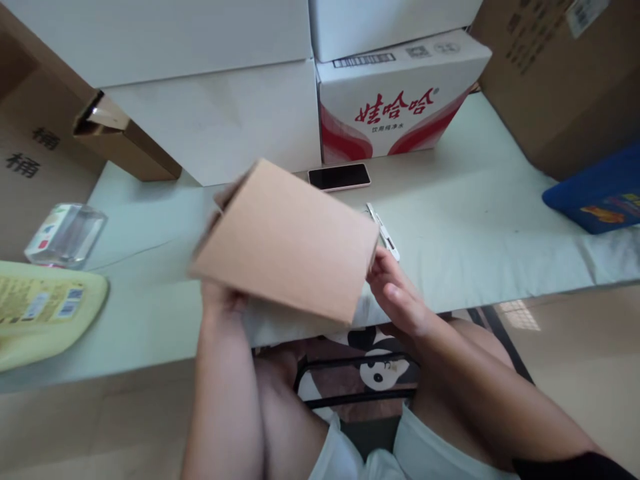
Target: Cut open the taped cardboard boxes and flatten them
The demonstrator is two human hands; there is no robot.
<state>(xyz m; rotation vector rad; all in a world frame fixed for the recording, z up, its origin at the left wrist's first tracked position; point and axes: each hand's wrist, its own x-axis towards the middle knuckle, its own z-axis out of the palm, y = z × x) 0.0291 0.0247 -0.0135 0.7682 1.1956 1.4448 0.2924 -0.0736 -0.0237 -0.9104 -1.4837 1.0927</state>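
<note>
Lettering in red, "娃哈哈", marks a white carton [400, 93] at the back edge of the pale table [475, 227], a black phone [339, 177] lying before it; brown cardboard [30, 153] at the left edge reads "桶". Left hand [219, 298] and right hand [395, 293] grasp opposite ends of a plain cardboard box [285, 240], tilted above the near edge.

Bare forearms angled up and inward, left hand [220, 301] mostly hidden, right hand [400, 297] loosely curled, fingertips hidden.

carton [283, 240]: plain brown | box [400, 100]: white, red swirls, red lettering
</note>
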